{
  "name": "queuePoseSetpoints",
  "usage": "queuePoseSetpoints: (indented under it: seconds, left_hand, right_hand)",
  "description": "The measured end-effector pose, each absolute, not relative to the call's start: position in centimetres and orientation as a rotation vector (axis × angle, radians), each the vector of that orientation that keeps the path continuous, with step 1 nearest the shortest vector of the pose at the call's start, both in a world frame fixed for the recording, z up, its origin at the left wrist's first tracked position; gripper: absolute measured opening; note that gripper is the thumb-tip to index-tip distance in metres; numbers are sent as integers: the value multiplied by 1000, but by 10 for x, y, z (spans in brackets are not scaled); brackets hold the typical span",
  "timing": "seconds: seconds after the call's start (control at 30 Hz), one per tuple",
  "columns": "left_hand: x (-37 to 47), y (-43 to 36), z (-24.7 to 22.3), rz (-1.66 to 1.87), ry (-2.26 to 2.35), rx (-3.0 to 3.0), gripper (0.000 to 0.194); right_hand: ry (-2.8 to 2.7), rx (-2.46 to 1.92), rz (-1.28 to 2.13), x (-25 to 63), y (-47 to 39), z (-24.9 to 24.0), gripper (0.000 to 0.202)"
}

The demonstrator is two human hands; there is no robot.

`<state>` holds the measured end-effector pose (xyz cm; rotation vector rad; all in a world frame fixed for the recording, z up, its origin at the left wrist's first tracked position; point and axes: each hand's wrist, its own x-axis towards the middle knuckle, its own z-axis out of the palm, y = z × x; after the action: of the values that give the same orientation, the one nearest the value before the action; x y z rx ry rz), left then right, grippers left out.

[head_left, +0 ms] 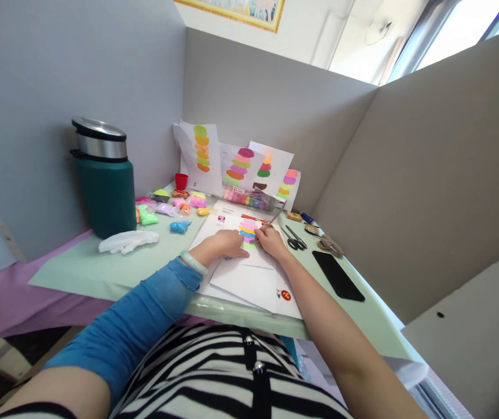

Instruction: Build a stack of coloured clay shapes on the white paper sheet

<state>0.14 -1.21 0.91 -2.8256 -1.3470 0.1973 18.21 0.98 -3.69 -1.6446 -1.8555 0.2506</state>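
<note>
White sheets lie on the table in front of me. The upper sheet carries a small stack of coloured bands in pink, yellow, blue and green. My left hand rests on the paper at the left of the bands, thumb and fingers apart, with nothing visible in it. Closed around a thin metallic tool, my right hand is at the right edge of the bands. The tool's long end points up and to the right, and its lower tip touches or nearly touches the paper.
Left are a green bottle, a white tissue, clay packets and a red cup. Painted sheets lean behind a colour set. Scissors, a brown cloth and a black phone lie right.
</note>
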Motion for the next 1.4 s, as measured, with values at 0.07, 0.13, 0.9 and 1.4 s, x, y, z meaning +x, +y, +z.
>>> queuePoseSetpoints:
  seconds: [0.07,0.13,0.9,1.4]
  left_hand:
    - [2,-11,8,190,-1344,-2824,57]
    - [2,-10,7,185,-1343,-2821,57]
    - [3,-11,5,192,-1331,-2810,59]
    - [3,-11,5,181,-1344,-2832,59]
  right_hand:
    - [-1859,-1642,242,182,10,-37,34]
    - [-1857,-1644,239,182,10,-37,34]
    - [-1877,-1636,244,182,9,-36,35]
    - [-1869,-1667,250,181,8,-34,33]
